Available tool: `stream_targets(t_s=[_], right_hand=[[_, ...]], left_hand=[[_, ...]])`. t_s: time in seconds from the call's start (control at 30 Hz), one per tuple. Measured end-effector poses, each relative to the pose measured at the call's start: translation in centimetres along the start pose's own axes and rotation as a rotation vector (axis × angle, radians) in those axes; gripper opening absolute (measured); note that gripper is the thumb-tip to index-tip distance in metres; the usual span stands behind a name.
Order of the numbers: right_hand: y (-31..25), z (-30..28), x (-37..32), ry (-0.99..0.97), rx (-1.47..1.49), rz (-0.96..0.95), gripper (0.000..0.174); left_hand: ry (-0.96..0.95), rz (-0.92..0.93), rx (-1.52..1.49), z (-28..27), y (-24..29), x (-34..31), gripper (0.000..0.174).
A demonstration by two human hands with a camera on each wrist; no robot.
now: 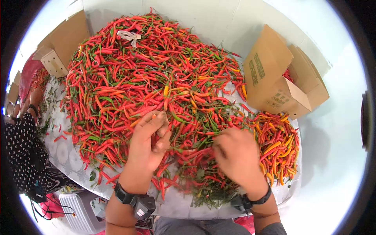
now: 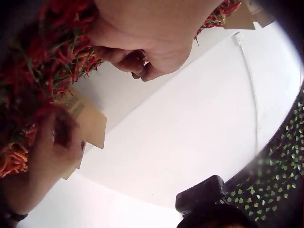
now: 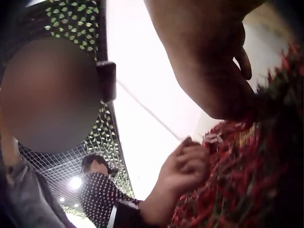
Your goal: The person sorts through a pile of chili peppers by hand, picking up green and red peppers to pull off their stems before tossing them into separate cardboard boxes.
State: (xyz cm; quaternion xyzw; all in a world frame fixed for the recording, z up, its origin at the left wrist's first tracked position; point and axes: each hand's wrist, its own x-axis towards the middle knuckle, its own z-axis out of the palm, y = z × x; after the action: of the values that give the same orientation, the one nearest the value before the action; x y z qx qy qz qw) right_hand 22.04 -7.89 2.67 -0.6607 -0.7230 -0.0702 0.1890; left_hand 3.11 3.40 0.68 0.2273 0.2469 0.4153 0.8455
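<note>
A large heap of red chili peppers point(image 1: 129, 78), mixed with green stems and leaves, covers the table. Over its near side, my left hand point(image 1: 150, 137) has its fingers curled in and pinches a small orange-red chili, mostly hidden by the fingers. In the left wrist view, a bit of red shows between the fingers of the left hand point(image 2: 147, 45). My right hand point(image 1: 239, 156), blurred by motion, is low over the heap's near right part. Its fingertips point down and pinch red chili at the heap's edge; the right hand point(image 3: 213, 61) hides most of it.
Sorted red and orange chilies point(image 1: 276, 147) lie at the right, below an open cardboard box point(image 1: 270, 74). Leafy stems point(image 1: 211, 192) gather at the near edge. Another person in a dotted garment point(image 1: 23, 145) is at the left, near a white plastic stool point(image 1: 80, 211).
</note>
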Motion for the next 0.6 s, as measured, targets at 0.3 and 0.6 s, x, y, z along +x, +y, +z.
stream_targets(t_s=[0.3, 0.6], right_hand=[[7.5, -2.6, -0.6, -0.045, 0.300, 0.310, 0.036], [12.8, 2.9, 3.0, -0.422, 0.388, 0.470, 0.076]], left_hand=[[-0.164, 0.164, 1.055, -0.1, 1.2, -2.4, 0.018], [-0.002, -0.436, 0.929, -1.5, -3.0, -8.4, 0.057]])
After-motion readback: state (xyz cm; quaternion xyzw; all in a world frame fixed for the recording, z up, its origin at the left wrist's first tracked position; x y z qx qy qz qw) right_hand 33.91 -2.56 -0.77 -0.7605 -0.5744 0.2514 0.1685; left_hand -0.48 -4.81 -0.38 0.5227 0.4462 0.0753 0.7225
